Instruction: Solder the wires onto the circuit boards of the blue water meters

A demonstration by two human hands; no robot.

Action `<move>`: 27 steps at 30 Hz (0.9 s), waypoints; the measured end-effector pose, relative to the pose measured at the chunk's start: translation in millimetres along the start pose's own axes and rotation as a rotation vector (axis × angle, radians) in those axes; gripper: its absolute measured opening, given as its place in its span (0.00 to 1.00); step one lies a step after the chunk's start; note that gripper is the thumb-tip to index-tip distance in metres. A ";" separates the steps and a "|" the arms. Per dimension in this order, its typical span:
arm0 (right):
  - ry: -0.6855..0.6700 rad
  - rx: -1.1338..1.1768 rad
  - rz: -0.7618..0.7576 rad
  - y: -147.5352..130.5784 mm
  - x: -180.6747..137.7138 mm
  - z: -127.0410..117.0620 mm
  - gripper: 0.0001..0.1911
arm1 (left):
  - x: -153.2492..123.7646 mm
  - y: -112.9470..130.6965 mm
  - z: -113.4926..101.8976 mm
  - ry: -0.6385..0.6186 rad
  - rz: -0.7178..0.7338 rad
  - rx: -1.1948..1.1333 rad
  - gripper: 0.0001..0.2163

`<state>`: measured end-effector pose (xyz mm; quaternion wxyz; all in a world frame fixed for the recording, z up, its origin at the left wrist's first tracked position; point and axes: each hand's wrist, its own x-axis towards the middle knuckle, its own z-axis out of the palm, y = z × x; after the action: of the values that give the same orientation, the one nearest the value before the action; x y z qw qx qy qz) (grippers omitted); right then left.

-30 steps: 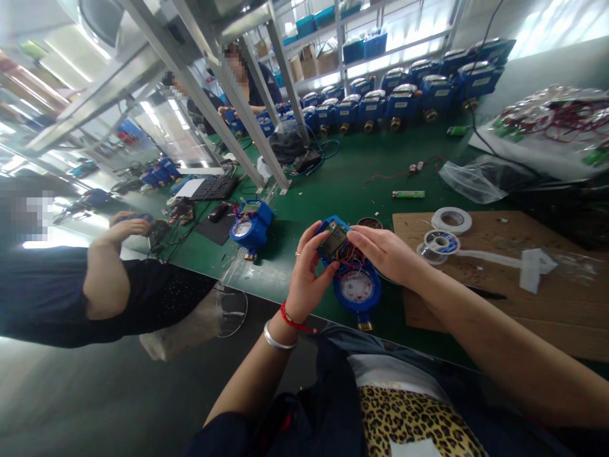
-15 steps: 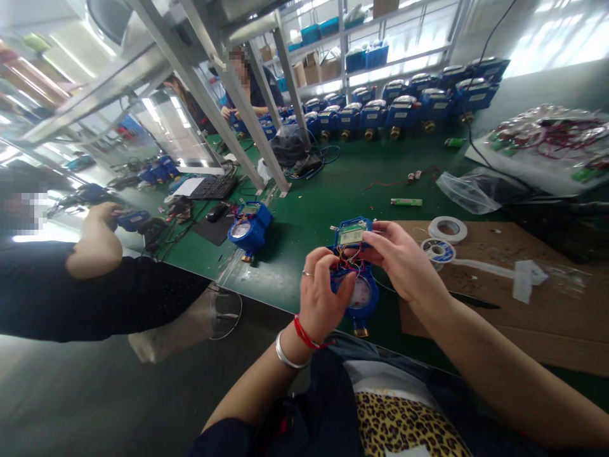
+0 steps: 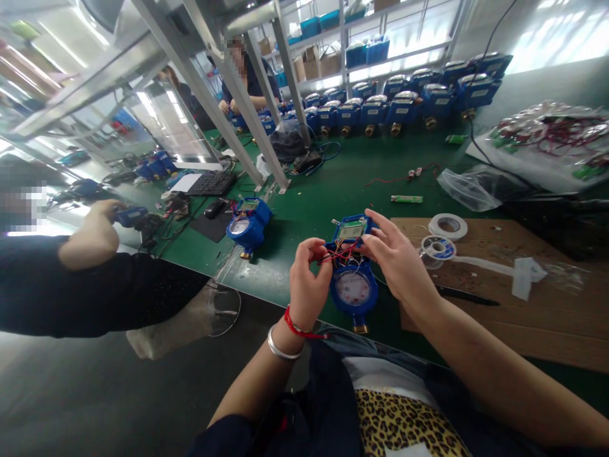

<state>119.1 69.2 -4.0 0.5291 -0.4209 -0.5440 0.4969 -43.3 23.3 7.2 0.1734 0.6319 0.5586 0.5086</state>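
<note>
A blue water meter (image 3: 353,289) with a round dial and brass fitting lies at the table's front edge, its upper housing uncovered. Inside that housing sits a green circuit board (image 3: 353,230) with a small display. Thin red, black and yellow wires (image 3: 346,252) spill out below the board. At the meter's left side, my left hand (image 3: 311,279) is closed, thumb and fingertips pinching some of the wires. My right hand (image 3: 392,254) grips the housing's right side, fingers around its edge and thumb by the board.
Another opened water meter (image 3: 248,223) stands to the left. On the right, a tape roll (image 3: 448,226), solder spool (image 3: 436,249) and dark tweezers-like tool (image 3: 469,296) lie on cardboard (image 3: 523,324). A green battery (image 3: 406,199) is ahead. Rows of meters line the back; a co-worker's arm (image 3: 90,235) is left.
My left hand has shifted left off the dial, leaving it uncovered, and now pulls wires outward to the left. My right fingers have moved slightly up the housing edge.
</note>
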 end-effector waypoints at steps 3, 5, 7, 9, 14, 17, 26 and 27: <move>-0.003 0.053 0.030 2.8 1.0 1.7 0.29 | -1.1 3.4 -5.5 -0.082 0.048 -0.010 0.06; 0.001 0.135 0.066 1.1 0.6 3.1 0.29 | -3.2 6.8 -9.4 -0.142 0.092 0.010 0.05; 0.006 0.175 0.080 -1.1 -0.8 3.8 0.28 | -6.3 9.9 -12.9 -0.226 0.137 0.038 0.04; 0.012 0.163 0.058 -1.8 -2.8 3.4 0.28 | -9.3 12.1 -15.3 -0.332 0.200 0.076 0.05; 0.002 0.093 0.006 3.0 -8.5 0.2 0.28 | -8.4 12.2 -14.7 -0.423 0.278 0.159 0.08; 0.005 0.092 0.016 2.9 -11.8 -1.2 0.27 | -0.5 11.9 -11.9 -0.380 0.222 0.230 0.10; 0.039 0.104 0.038 -0.5 -16.4 -4.2 0.27 | 10.8 19.7 -3.2 -0.568 0.358 0.506 0.08; 0.039 0.091 0.035 0.8 -16.4 -4.8 0.27 | 9.5 19.9 -1.9 -0.561 0.368 0.529 0.07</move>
<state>125.2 53.7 -7.6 0.5496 -0.4153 -0.5031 0.5219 -35.7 24.8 27.9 0.0568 0.8576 0.4790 0.1784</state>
